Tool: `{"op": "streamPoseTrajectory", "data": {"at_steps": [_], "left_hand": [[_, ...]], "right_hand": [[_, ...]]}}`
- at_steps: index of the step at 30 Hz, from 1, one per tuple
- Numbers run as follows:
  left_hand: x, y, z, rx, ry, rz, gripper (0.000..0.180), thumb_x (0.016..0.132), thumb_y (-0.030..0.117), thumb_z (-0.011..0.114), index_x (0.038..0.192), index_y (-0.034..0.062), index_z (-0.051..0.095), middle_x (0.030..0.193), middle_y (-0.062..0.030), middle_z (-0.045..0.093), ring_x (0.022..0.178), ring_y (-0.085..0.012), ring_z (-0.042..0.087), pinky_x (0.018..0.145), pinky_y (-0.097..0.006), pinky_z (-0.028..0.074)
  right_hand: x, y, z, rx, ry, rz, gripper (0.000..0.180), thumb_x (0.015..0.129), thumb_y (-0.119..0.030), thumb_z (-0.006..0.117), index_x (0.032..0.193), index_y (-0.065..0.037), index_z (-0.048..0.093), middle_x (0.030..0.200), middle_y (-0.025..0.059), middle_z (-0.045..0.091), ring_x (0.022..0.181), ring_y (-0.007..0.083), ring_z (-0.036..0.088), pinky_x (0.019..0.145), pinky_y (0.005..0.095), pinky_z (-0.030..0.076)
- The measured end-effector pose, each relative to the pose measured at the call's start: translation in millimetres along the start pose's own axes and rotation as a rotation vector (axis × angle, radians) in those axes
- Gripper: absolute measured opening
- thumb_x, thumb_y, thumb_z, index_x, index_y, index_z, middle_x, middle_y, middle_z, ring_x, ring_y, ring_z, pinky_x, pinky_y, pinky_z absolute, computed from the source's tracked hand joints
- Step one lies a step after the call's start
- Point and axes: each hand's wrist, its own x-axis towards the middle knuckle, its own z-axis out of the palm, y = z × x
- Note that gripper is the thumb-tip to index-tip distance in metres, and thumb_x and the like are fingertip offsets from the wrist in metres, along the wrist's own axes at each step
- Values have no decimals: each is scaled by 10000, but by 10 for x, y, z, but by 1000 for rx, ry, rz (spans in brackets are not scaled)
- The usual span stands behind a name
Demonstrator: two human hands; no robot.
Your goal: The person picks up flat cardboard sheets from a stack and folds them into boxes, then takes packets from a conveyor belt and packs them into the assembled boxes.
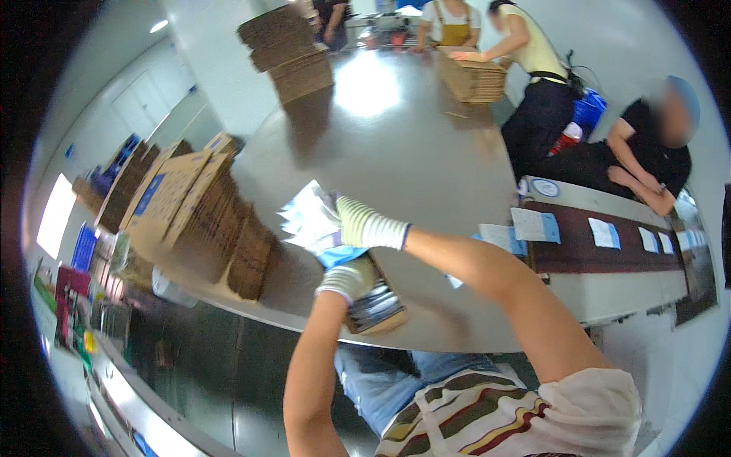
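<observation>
My right hand (pixel 371 225), in a striped knit glove, is closed on the right side of a fanned bunch of white-and-blue packets (pixel 311 217). Just below, my left hand (pixel 349 280), gloved alike, is at the blue lower end of the bunch, its fingers partly hidden by the packets and seemingly closed on them. Under and beside my left wrist, a small open cardboard box (pixel 392 323) stands near the table's front edge. Packets on edge fill the part of it that I can see. The bunch is held above the table, beyond the box.
A steel table (pixel 411 145) spreads ahead. Stacked flattened cartons (pixel 190 206) stand left, with more stacks (pixel 289 57) at the far end. At right, a dark conveyor belt (pixel 579 255) carries several packets (pixel 535 226) towards the table. Co-workers stand or sit around the far and right sides.
</observation>
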Motion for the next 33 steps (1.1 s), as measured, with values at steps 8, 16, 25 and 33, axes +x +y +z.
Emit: {"op": "streamPoseTrajectory", "data": {"at_steps": [8, 16, 25, 33], "left_hand": [[-81, 461, -597, -217, -275, -200, 401, 856, 318, 460, 1020, -15, 613, 951, -223, 653, 877, -336, 641, 800, -419, 497], [-94, 401, -747, -220, -384, -191, 441, 865, 401, 451, 1048, 34, 615, 1007, -185, 652, 897, -326, 637, 817, -416, 492], [-113, 593, -926, -262, -415, -78, 339, 850, 297, 512, 930, 4, 661, 931, -216, 653, 892, -358, 634, 795, -415, 504], [-187, -45, -1837, -20, 332, -36, 399, 659, 189, 619, 1031, 45, 597, 1032, -184, 597, 1033, -376, 537, 932, -477, 401]], "right_hand": [[-24, -217, -133, -490, -473, 8, 736, 582, -373, 815, 1145, 33, 568, 1127, 216, 590, 987, 338, 595, 910, 384, 468], [-319, -125, -565, 281, 226, -509, 628, 754, -359, 726, 1212, -5, 482, 1116, 187, 591, 1040, 289, 581, 910, 397, 458], [-1890, -483, 312, -340, -210, -691, 495, 881, -325, 432, 1306, -72, 408, 1064, 217, 577, 891, 343, 595, 790, 460, 506], [-321, 538, 192, -685, 159, -295, 399, 860, -226, 471, 1200, -18, 450, 1082, 167, 540, 927, 319, 530, 791, 486, 420]]}}
